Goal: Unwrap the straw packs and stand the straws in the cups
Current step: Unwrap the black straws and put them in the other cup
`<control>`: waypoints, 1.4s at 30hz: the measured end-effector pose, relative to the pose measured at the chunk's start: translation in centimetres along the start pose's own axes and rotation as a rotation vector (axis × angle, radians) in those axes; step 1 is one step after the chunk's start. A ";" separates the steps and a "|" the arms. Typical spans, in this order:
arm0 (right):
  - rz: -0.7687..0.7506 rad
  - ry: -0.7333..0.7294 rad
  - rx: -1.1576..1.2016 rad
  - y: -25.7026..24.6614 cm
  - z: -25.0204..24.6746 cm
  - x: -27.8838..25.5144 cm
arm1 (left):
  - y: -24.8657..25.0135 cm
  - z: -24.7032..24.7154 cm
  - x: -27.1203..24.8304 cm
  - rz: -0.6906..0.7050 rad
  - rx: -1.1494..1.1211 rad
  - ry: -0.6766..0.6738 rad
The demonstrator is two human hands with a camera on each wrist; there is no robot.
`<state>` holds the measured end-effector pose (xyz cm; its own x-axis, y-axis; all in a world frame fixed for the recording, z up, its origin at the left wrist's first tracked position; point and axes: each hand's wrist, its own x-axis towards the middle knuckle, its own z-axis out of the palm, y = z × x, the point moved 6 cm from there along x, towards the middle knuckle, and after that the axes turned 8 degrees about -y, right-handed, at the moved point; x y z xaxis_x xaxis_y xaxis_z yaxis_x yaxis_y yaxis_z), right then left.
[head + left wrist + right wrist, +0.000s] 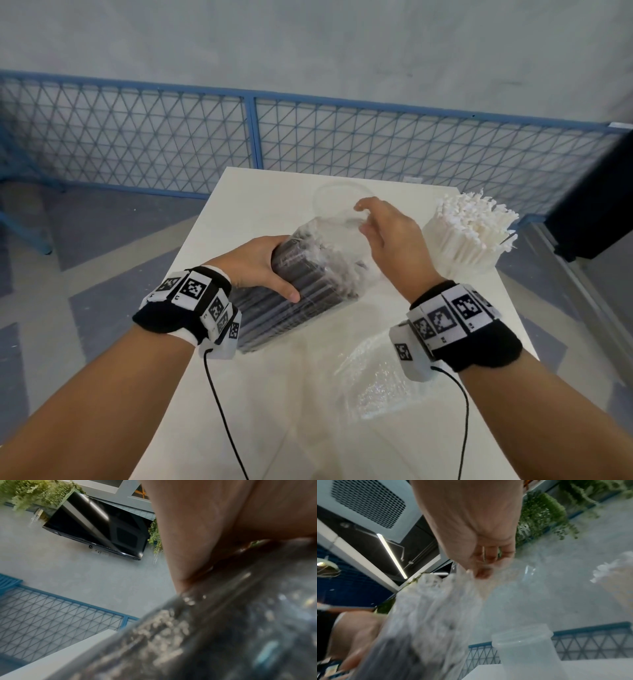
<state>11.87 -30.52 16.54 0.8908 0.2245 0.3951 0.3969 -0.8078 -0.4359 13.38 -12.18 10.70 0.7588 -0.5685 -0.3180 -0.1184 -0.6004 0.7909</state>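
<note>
Two cups are seen on the white table [239, 192], which fills the middle of the head view: one in the right of the frame is already packed with white straws [469, 226], and an empty clear cup [329, 202] stands at centre, just beyond the hands. A pack of black straws [308, 291] is held above the table at centre frame, its long axis running from lower left up toward the empty cup at upper right. The pack's lower half is gripped by the left hand [257, 267], with the thumb laid across the top and the fingers curled underneath. The loose clear wrap [346, 240] at the pack's upper end is pinched between the thumb and fingertips of the right hand [394, 240]; this hand is the nearer to the empty cup. A discarded sheet of clear film [376, 377] lies at lower right. The wrap would probably be peeled away along the pack's axis.
</note>
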 end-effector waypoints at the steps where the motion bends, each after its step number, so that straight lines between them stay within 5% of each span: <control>1: 0.061 -0.013 0.140 0.8 -0.1 0.2 | -0.3 0.0 0.0 -0.010 -0.016 -0.013; 5: 0.270 0.011 0.293 2.6 1.1 0.5 | -1.0 -0.1 0.1 -0.032 -0.046 -0.065; 8: 0.087 0.191 -0.057 -0.2 0.5 0.4 | -1.7 -0.6 0.4 -0.049 -0.048 -0.041; 10: -0.163 0.287 0.027 -2.8 -0.4 0.2 | -2.1 -1.0 0.4 -0.057 -0.053 -0.009; 13: -0.313 0.099 0.254 -3.5 1.1 0.5 | -2.5 -1.6 0.4 -0.058 -0.049 0.024; 17: 0.044 -0.368 0.377 -0.1 5.6 1.0 | -1.9 -1.3 0.9 -0.028 -0.046 -0.023; 19: 0.109 -0.606 0.403 1.0 7.2 0.6 | -1.8 -1.0 1.4 -0.034 0.006 -0.055; 21: 0.090 -0.680 0.398 1.3 7.6 0.5 | -1.6 -0.6 1.9 -0.032 0.026 -0.087; 33: 0.093 -0.469 0.543 1.2 6.8 -0.3 | 0.6 2.0 3.8 0.040 -0.036 -0.160; 42: 0.187 -0.406 0.622 3.7 6.4 -3.2 | -2.0 2.1 2.6 -0.067 0.045 -0.226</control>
<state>11.88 -30.76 8.45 0.9189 0.3944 -0.0060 0.1759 -0.4233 -0.8887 14.30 -13.65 7.19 0.6036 -0.6347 -0.4825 -0.1049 -0.6631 0.7411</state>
